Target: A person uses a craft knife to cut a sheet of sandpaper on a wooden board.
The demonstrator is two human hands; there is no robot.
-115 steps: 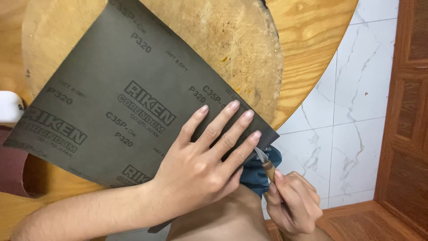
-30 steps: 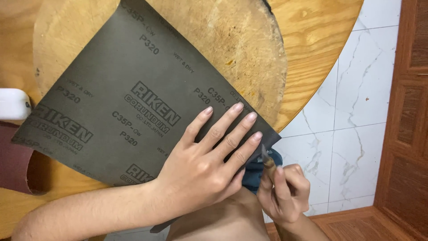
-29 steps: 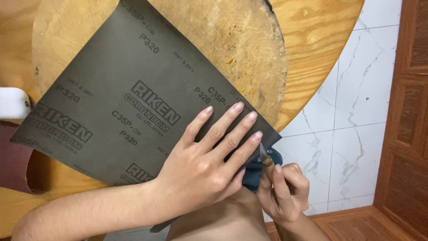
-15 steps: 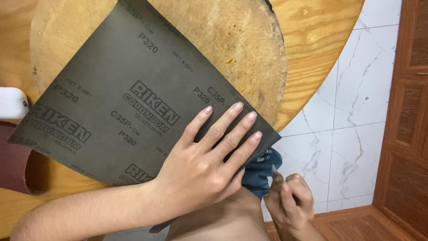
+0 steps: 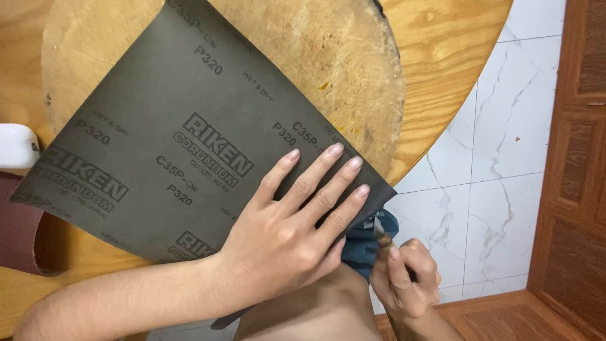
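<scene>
STEP: cutting a dark sandpaper sheet [image 5: 189, 145] lying on a round wooden board [image 5: 328, 57] on the counter [image 5: 442, 82] | LEFT hand [image 5: 284, 240] open, pressed flat on the sheet | RIGHT hand [image 5: 407, 278] closed around a small blade tool [image 5: 380, 233] at the sheet's near edge | NEXT: likely needs a steady draw along the edge, the sheet pinned flat.

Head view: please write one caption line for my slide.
Left hand presses grey sandpaper sheet flat; right hand holds small blade.

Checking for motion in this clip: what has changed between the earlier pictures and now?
The right hand, gripping a small blade tool, shifted slightly down and back up at the sandpaper sheet's lower right edge. The left hand stayed flat on the sheet, which barely shifted on the round wooden board.
</scene>
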